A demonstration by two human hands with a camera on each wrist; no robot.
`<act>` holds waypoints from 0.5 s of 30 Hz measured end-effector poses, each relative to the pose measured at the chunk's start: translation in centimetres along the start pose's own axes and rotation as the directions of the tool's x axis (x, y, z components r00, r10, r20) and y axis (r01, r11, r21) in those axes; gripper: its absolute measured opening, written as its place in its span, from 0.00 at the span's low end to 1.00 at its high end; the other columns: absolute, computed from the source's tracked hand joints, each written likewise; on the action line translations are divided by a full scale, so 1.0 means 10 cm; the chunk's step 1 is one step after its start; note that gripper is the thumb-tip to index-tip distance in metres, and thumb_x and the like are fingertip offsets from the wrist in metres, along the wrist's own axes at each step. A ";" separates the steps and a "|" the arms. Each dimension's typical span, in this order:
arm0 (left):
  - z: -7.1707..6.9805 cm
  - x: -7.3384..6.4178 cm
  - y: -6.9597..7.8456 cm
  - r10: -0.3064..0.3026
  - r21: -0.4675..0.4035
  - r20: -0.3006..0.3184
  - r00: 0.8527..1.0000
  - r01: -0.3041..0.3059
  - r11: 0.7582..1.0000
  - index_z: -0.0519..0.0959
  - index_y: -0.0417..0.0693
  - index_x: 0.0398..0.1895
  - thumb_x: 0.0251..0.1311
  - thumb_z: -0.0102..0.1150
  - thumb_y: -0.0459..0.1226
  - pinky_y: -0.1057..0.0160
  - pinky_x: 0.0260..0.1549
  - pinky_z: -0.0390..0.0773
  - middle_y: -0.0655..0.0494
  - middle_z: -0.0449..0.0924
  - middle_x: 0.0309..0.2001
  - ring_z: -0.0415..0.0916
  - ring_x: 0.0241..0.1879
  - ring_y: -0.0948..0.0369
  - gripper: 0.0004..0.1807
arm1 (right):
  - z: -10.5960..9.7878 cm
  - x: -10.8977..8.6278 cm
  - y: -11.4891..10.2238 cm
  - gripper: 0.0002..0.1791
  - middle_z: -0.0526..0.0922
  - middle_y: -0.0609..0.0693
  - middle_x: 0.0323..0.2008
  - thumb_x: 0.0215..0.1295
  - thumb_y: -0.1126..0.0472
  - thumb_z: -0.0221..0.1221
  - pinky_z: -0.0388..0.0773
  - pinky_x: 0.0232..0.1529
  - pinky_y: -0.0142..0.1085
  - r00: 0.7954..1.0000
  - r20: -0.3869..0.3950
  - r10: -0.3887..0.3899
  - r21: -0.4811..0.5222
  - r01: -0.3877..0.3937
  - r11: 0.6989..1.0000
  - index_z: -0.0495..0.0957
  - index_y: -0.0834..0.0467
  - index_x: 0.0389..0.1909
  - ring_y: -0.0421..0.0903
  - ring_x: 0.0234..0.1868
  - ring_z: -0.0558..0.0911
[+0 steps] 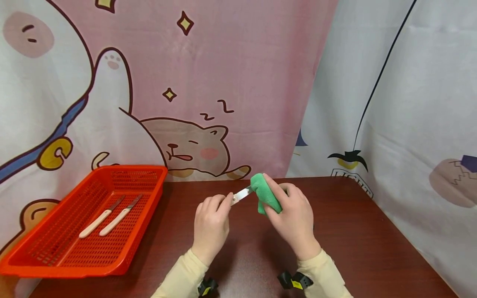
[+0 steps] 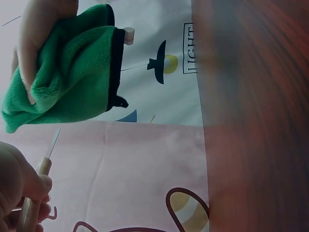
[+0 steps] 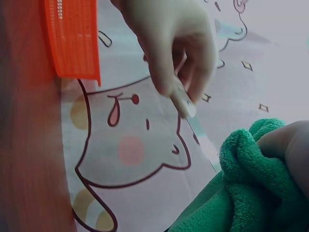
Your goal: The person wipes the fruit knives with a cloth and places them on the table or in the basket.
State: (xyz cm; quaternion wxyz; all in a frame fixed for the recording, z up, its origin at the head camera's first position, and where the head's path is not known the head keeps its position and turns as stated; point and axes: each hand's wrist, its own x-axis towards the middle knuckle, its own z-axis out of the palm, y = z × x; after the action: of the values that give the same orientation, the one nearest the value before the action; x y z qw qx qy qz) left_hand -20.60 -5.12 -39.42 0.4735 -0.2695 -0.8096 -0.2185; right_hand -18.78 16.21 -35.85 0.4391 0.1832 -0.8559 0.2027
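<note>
My left hand [image 1: 211, 221] grips a small knife [image 1: 242, 195] by its pale handle, the blade pointing up and to the right. Around the far part of that blade, my right hand [image 1: 296, 215] holds a folded green cloth [image 1: 266, 195], pinched between thumb and fingers. The blade's tip is hidden by the cloth in the head view. The left wrist view shows the cloth's dark border hanging down beside the fingers. Both hands are raised above the table.
An orange-red plastic basket [image 1: 143, 231] stands at the left of the dark brown table [image 1: 357, 231]. Two knives with pale handles, one knife [image 1: 96, 223] beside another knife [image 1: 118, 221], lie inside it. A printed curtain [image 1: 238, 62] hangs behind the table.
</note>
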 end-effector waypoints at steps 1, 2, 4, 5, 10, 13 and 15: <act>0.00 0.00 0.00 0.000 0.001 -0.001 1.000 0.000 1.000 0.82 0.41 0.51 0.55 0.67 0.27 0.54 0.28 0.75 0.49 0.79 0.38 0.76 0.35 0.51 0.18 | 0.01 0.00 -0.02 0.42 0.78 0.56 0.38 0.48 0.64 0.72 0.76 0.31 0.47 1.000 -0.001 -0.012 0.005 0.012 1.000 0.73 0.44 0.68 0.53 0.35 0.78; 0.00 0.00 0.00 -0.001 0.001 -0.001 1.000 0.001 1.000 0.82 0.41 0.51 0.55 0.67 0.27 0.54 0.28 0.75 0.49 0.78 0.38 0.76 0.35 0.51 0.18 | 0.02 -0.01 -0.05 0.41 0.78 0.56 0.38 0.48 0.63 0.72 0.76 0.31 0.47 1.000 0.000 -0.023 0.011 0.023 1.000 0.73 0.44 0.67 0.53 0.35 0.78; 0.00 0.00 0.00 -0.001 0.003 -0.003 1.000 0.001 1.000 0.82 0.41 0.51 0.55 0.66 0.26 0.54 0.28 0.75 0.49 0.78 0.37 0.76 0.35 0.51 0.18 | 0.04 -0.02 -0.08 0.41 0.78 0.55 0.38 0.48 0.63 0.72 0.77 0.32 0.48 0.999 0.002 -0.042 0.021 0.042 0.999 0.73 0.44 0.67 0.53 0.35 0.79; 0.00 0.00 0.00 0.000 0.001 -0.004 1.000 0.000 1.000 0.82 0.41 0.51 0.55 0.66 0.26 0.54 0.28 0.75 0.49 0.78 0.37 0.76 0.35 0.51 0.18 | 0.05 -0.02 -0.10 0.41 0.78 0.55 0.38 0.48 0.62 0.72 0.77 0.32 0.48 0.999 0.006 -0.049 0.026 0.049 0.998 0.74 0.45 0.67 0.53 0.35 0.79; 0.00 0.00 0.00 0.001 -0.009 -0.003 1.000 -0.001 1.000 0.82 0.41 0.50 0.53 0.67 0.25 0.53 0.28 0.76 0.49 0.78 0.38 0.76 0.35 0.51 0.19 | 0.11 -0.05 -0.15 0.41 0.78 0.55 0.37 0.47 0.61 0.73 0.77 0.31 0.47 0.997 0.024 -0.080 0.034 0.079 0.996 0.74 0.45 0.67 0.52 0.34 0.78; 0.00 0.00 0.01 0.004 -0.014 -0.002 1.000 -0.004 1.000 0.83 0.41 0.50 0.52 0.68 0.25 0.54 0.28 0.76 0.49 0.78 0.37 0.76 0.35 0.52 0.19 | 0.14 -0.07 -0.17 0.41 0.78 0.55 0.37 0.47 0.62 0.72 0.77 0.31 0.46 0.995 0.035 -0.091 0.031 0.090 0.995 0.74 0.45 0.67 0.51 0.33 0.78; 0.00 0.00 0.01 0.006 -0.016 0.002 1.000 -0.006 1.000 0.83 0.41 0.50 0.52 0.69 0.25 0.54 0.27 0.76 0.49 0.78 0.37 0.76 0.34 0.52 0.20 | 0.16 -0.08 -0.17 0.41 0.78 0.55 0.36 0.47 0.62 0.72 0.77 0.30 0.46 0.995 0.041 -0.095 0.029 0.094 0.995 0.74 0.45 0.66 0.51 0.33 0.78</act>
State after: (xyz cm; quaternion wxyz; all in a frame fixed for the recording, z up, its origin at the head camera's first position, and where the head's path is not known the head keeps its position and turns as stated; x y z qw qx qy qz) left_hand -20.46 -5.04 -39.41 0.4711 -0.2760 -0.8074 -0.2235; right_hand -18.58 14.02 -37.04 0.4273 0.2336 -0.8526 0.1895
